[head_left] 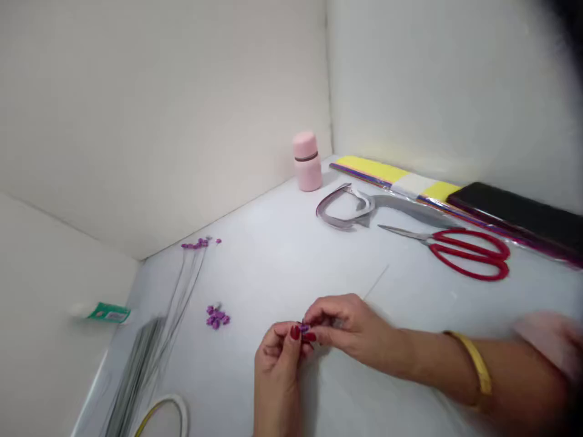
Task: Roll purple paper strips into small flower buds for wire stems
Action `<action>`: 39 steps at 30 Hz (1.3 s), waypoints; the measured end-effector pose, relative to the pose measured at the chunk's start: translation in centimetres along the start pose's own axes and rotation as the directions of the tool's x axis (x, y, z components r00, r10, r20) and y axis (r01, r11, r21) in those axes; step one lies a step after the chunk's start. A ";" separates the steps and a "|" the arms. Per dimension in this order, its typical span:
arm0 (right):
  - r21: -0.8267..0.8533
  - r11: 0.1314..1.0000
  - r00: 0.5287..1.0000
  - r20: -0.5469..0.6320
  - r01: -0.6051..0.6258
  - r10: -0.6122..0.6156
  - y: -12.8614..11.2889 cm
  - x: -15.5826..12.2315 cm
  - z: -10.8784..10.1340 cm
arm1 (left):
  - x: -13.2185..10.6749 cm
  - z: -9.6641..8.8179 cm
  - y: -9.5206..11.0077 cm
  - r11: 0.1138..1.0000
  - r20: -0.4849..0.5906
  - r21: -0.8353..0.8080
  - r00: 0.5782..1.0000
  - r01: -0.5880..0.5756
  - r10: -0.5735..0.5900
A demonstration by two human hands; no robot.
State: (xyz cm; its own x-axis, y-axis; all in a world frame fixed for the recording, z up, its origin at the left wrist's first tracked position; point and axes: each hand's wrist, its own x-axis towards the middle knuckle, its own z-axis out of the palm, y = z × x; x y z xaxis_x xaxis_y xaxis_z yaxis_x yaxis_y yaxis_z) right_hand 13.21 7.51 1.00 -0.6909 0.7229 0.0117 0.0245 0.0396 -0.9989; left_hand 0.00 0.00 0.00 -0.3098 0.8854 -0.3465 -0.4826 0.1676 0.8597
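My left hand and my right hand meet low in the middle of the white table. Both pinch a tiny purple piece between their fingertips. A thin wire runs up and to the right from my right fingers. My right wrist wears a yellow bangle. A small heap of purple pieces lies just left of my hands.
Thin wires tipped with purple pieces lie at the left, a wire bundle below them. Red scissors, a curled strip of grey paper, coloured paper packs, a black phone and a pink bottle lie farther back.
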 end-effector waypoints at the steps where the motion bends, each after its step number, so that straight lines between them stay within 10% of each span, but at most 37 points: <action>1: 0.008 1.000 1.000 0.001 -0.002 0.002 -0.1 0.1 0.0 | 0.0 0.1 0.0 1.000 -0.001 -0.001 1.000 0.000 0.000; 23: 0.017 0.998 0.998 0.012 0.063 -0.063 -0.4 -0.1 -0.1 | -0.7 0.6 0.4 0.935 -0.002 0.277 0.973 -0.219 0.229; 30: 0.388 0.905 0.984 0.032 -0.176 0.178 0.0 0.2 0.2 | -1.0 0.8 0.7 0.819 0.016 0.392 0.893 -0.420 0.450; 39: 0.410 0.896 0.985 0.055 -0.169 0.161 -0.7 0.2 0.1 | -0.4 -0.8 -0.4 0.593 0.252 0.492 0.756 -0.638 0.604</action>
State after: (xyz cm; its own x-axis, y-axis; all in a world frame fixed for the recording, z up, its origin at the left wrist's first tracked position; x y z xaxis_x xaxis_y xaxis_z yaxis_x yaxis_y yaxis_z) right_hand 13.01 7.54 1.66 -0.7167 0.6807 -0.1515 -0.1576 -0.3698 -0.9157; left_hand -0.32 -0.78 -0.47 -0.3193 0.8798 0.3521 0.3144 -0.2522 0.9152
